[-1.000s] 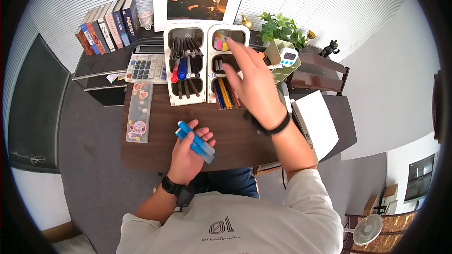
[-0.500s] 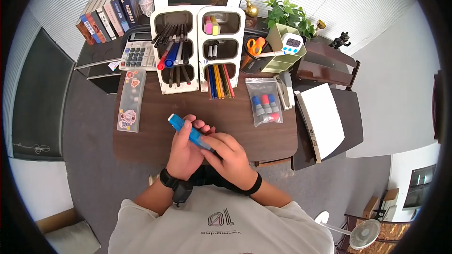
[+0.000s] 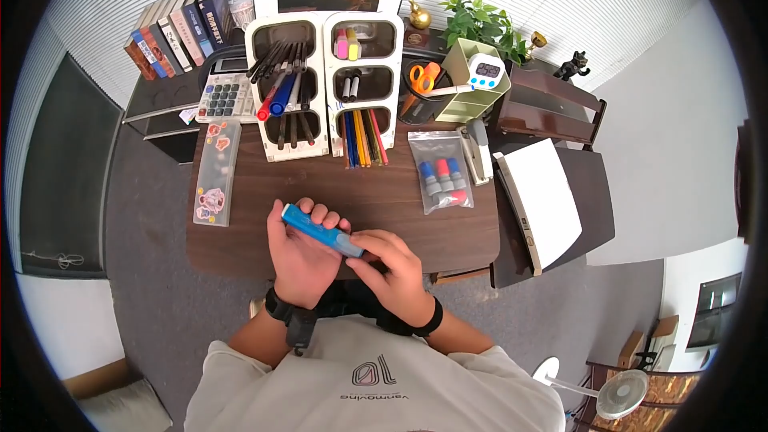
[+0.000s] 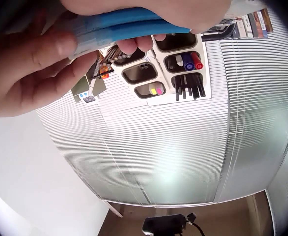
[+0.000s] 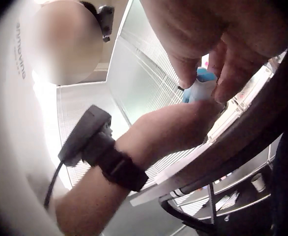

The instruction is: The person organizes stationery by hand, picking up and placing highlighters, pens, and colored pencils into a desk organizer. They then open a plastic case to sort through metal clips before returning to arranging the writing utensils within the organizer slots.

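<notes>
Two blue highlighters [image 4: 129, 28] with translucent caps lie side by side across the palm of my left hand [image 3: 306, 262]. Its fingers curl up behind their barrels, while the thumb stands off to the left in the head view. With thumb and fingertips, my right hand [image 3: 394, 276] pinches the capped end of the blue highlighters [image 3: 314, 228]. Both hands are over the front edge of the brown desk [image 3: 248, 248]. The right wrist view shows the pale cap end [image 5: 201, 90] between the right fingers; much of the barrels is hidden there.
Behind the hands stand two white organizers [image 3: 328, 88] with markers, pens, colored pencils and highlighters. A sticker-covered pencil case [image 3: 216, 176] lies left. Right are a zip bag of small bottles [image 3: 442, 176], a stapler [image 3: 478, 152], a pen cup [image 3: 420, 104] and a white timer [image 3: 486, 72].
My right hand has come back from the organizer to the highlighters' capped end. The highlighters have turned flatter across the left palm, and the left thumb has moved off them.
</notes>
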Motion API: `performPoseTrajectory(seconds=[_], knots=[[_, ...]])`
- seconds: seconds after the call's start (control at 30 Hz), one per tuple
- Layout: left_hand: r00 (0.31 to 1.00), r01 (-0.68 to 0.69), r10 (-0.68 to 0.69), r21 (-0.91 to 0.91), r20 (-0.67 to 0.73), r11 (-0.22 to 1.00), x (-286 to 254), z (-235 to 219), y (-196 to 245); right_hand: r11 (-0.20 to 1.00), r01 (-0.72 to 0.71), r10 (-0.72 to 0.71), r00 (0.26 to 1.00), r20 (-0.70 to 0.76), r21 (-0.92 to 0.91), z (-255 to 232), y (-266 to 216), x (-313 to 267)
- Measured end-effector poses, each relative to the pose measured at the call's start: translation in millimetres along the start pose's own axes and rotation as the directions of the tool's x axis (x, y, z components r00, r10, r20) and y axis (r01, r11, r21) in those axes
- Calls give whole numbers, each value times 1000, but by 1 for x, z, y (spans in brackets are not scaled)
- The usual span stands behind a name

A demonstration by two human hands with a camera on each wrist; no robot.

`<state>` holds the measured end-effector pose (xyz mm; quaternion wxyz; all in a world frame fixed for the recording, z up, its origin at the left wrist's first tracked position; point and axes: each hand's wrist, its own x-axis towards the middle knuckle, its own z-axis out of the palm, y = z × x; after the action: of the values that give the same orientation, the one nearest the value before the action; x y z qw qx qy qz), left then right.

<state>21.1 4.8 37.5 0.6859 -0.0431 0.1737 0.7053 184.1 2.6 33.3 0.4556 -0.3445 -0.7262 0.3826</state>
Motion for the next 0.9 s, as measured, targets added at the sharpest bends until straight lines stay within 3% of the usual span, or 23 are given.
performPoseTrajectory(seconds=[0.03,0.1,0.2,0.3,0.37,0.4,0.43,0.47,0.5,0.53,0.57,0.6,0.67,0.73,0.9], knots=[[1000,15,-14,-29,24,999,0,-2,2,1000,0,0,1000,-2,-3,1,3,-3],[998,34,-31,-61,47,998,-1,-4,4,968,-97,103,995,-12,233,3,7,-10],[998,28,-23,-79,63,996,-1,-7,5,952,-156,165,986,-13,263,5,2,-12],[983,21,-2,-99,181,995,-1,-3,8,941,-173,191,981,-34,292,4,-1,-8],[980,-44,40,-17,-194,999,-10,29,11,995,-76,83,992,-92,71,-20,-19,8],[981,-44,39,-22,-191,999,-10,24,14,995,32,-44,991,-124,-91,-39,-28,22],[991,-97,103,74,-80,993,-9,14,20,962,104,-156,968,-194,-252,-55,-31,31],[987,-160,156,162,38,974,-7,4,26,865,271,-376,907,-190,-422,-72,-33,49],[987,-160,155,159,43,974,-4,-10,31,811,258,-403,897,-181,-525,-85,-43,66],[965,-260,232,324,124,910,-1,-27,36,697,312,-501,856,-127,-646,-95,-49,86],[932,-361,292,468,216,807,-1,-36,41,651,344,-538,838,-92,-677,-99,-52,108],[923,-381,295,494,245,781,-3,-37,44,618,370,-540,841,-32,-693,-100,-52,126],[925,-372,281,463,254,805,-4,-45,47,580,408,-547,836,34,-705,-98,-52,157],[925,-366,274,430,262,825,-4,-48,51,464,468,-504,838,210,-752,-90,-46,182],[958,-262,197,356,208,897,-4,-43,56,447,524,-535,806,252,-725,-64,-27,225]])
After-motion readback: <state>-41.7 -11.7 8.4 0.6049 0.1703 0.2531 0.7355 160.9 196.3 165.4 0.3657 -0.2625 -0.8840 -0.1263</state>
